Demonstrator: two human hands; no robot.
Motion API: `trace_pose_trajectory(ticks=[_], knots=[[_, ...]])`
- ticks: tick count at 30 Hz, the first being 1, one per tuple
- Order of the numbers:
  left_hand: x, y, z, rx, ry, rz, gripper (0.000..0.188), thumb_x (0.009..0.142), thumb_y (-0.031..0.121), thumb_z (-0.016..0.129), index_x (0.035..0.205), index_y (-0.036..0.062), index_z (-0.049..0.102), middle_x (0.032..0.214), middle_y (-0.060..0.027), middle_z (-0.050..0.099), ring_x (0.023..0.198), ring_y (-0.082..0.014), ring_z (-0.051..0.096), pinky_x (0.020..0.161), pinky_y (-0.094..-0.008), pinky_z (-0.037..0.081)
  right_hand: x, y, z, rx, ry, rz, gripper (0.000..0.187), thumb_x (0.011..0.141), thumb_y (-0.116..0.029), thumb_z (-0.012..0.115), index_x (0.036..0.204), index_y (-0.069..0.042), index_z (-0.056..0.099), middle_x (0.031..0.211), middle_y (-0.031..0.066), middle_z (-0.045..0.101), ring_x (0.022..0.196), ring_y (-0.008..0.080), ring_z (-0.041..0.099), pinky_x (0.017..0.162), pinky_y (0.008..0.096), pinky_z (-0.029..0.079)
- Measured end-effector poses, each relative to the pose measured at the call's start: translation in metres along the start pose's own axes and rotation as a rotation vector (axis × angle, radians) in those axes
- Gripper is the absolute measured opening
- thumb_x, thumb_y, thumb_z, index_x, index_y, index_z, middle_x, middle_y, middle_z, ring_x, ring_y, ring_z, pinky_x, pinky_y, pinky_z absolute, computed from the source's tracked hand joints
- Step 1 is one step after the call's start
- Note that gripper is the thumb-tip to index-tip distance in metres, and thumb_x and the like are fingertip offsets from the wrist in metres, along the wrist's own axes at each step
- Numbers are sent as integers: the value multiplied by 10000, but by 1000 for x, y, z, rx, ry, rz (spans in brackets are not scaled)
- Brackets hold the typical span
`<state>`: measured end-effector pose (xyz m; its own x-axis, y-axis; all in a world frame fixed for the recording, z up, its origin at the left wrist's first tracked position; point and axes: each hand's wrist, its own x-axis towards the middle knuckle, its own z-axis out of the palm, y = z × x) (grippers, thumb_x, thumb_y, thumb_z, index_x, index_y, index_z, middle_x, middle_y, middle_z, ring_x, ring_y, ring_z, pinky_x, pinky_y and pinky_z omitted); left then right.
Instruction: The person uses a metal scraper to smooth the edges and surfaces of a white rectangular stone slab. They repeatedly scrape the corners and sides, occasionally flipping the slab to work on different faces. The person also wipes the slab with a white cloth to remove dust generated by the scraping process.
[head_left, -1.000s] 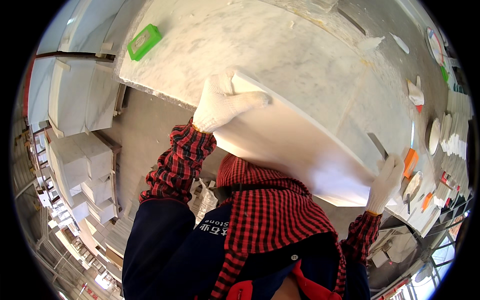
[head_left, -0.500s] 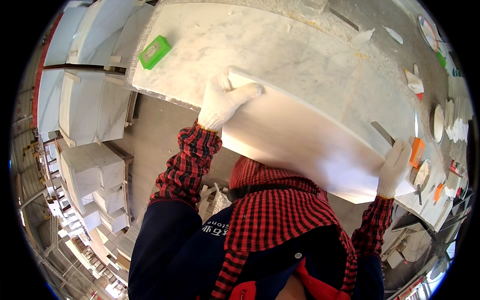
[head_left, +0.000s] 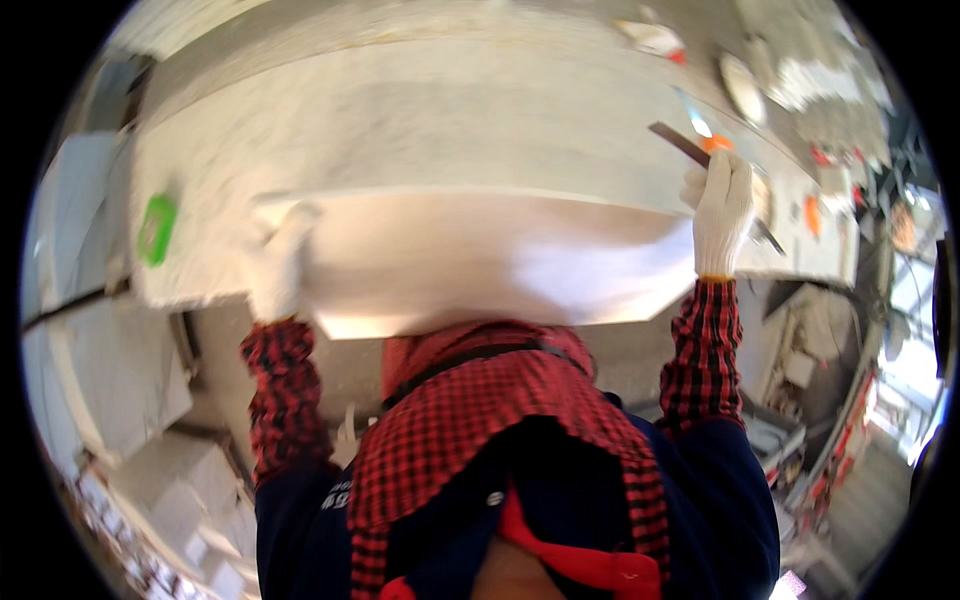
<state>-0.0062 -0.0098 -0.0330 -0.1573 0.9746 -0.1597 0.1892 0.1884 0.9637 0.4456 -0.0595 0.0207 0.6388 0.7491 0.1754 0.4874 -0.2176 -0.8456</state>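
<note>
A white stone slab (head_left: pixel 470 250), long and smooth-faced, tilts toward me at the bench's near edge, its lower edge close to my apron. My left hand (head_left: pixel 278 268), in a white knit glove and blurred, grips the slab's left end with the thumb over its face. At the right end my right hand (head_left: pixel 722 210), gloved too, is closed on the slab's edge, its fingertips partly hidden. Touching or just beside those fingers is a thin dark metal strip (head_left: pixel 680 145); whether it is held, I cannot tell. Under the slab lies a pale stone bench top (head_left: pixel 440 120).
A green box (head_left: pixel 157 230) sits at the bench's left end. Beyond my right hand are an orange block (head_left: pixel 716 144), another orange item (head_left: pixel 812 215), a pale round disc (head_left: pixel 742 88) and a white-and-red item (head_left: pixel 654 40). Stacked stone blocks (head_left: pixel 120 370) stand at left.
My view has swung, so the slab now runs nearly level across it. Both hands still hold its ends. The picture has become blurred, most of all around my left hand.
</note>
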Motion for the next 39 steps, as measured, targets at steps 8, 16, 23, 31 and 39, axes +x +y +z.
trace_pose_trajectory(ticks=[8,16,23,31,39], knots=[[18,-42,-30,65,-4,122,487,858,313,756,1176,-19,596,1070,-61,637,976,-168,595,888,-318,473,69,121,-174,11,197,333,266,1004,-236,534,1065,16,595,791,44,635,601,83,554,527,227,444],[14,-48,-45,86,4,135,593,840,425,771,1166,-30,573,1036,-55,607,977,-158,563,894,-315,450,73,172,-172,-60,203,378,279,936,-168,614,1130,31,632,814,63,668,652,108,625,567,235,506],[4,-31,-26,72,46,131,488,875,324,729,1172,-28,568,1036,-55,607,972,-163,565,915,-317,446,79,177,-159,-115,147,445,296,924,-146,622,1160,22,682,783,21,639,594,70,554,491,218,444],[8,-30,-17,3,24,148,427,874,274,736,1148,-15,582,1026,-53,626,969,-136,571,907,-305,451,74,187,-178,257,124,640,309,968,-161,609,1215,23,641,798,7,627,568,48,540,479,177,433],[-8,-8,-5,-5,21,-33,54,899,151,696,922,102,696,884,72,598,796,-58,527,714,-245,441,77,193,-166,-251,-205,-199,156,908,-10,562,1038,-10,649,864,-8,598,640,53,467,518,187,311]])
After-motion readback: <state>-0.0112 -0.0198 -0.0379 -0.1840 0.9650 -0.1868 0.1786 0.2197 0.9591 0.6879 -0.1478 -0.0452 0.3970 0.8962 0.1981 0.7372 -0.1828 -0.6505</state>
